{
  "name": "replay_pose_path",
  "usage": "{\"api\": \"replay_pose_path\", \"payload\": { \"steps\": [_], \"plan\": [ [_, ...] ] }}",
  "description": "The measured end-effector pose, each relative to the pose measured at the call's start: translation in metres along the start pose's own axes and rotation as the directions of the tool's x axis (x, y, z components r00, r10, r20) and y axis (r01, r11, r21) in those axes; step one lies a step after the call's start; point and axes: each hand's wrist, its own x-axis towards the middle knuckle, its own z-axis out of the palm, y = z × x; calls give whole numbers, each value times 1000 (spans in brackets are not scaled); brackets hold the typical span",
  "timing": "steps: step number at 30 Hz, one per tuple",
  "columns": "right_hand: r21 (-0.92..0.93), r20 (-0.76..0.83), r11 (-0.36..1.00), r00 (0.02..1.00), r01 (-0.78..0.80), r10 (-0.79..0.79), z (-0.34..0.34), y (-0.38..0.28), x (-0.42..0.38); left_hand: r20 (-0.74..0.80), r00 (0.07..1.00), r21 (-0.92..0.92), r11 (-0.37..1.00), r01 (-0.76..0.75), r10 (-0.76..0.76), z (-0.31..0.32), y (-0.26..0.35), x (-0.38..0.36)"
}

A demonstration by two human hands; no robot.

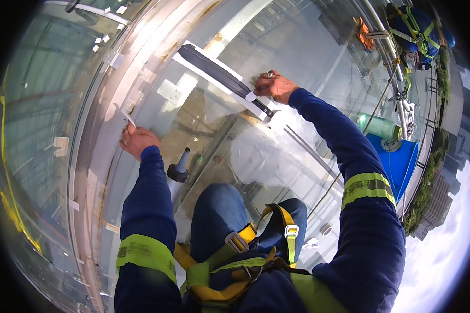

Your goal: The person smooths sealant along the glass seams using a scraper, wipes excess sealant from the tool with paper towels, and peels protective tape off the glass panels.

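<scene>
My left hand (139, 141) is closed on a thin white strip (127, 116), which sticks up beside a pale metal frame edge. My right hand (274, 87) has its fingers bent in a pinch at a small white piece (251, 96), with a ring on one finger. Just below the right fingers lies a long dark grey bar-shaped item (214, 68) with a white border, ending in a narrow black part. Between my left forearm and my knee stands a grey cone-shaped nozzle (182, 160) on a black round base.
Glass panes (266, 156) lie under and around my knees. At right are a blue bucket (397, 161), a translucent green container (379, 127) and a metal rail (389, 49). Beyond the rail is another person (418, 34) in a harness. Yellow rope (15, 208) shows at far left.
</scene>
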Motion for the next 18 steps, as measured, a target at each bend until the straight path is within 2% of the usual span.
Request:
{"api": "replay_pose_path", "payload": {
  "steps": [4, 8, 17, 18],
  "plan": [
    [49, 68, 998, 997, -37, 34, 0, -5, -21, 23, 1000, 13, 1000, -8, 8, -7, 3, 1],
    [72, 122, 996, 991, -57, 48, -5, -13, -37, -76, 996, -19, 998, -56, 54, -7, 4, -1],
    [105, 57, 993, 997, -55, 49, -10, -19, -57, -91, 993, -30, 996, -84, 81, -5, 0, 0],
    [122, 79, 988, 993, -92, 83, -8, -18, -58, -93, 993, -36, 996, -79, 76, -5, 1, 0]
  ]
}}
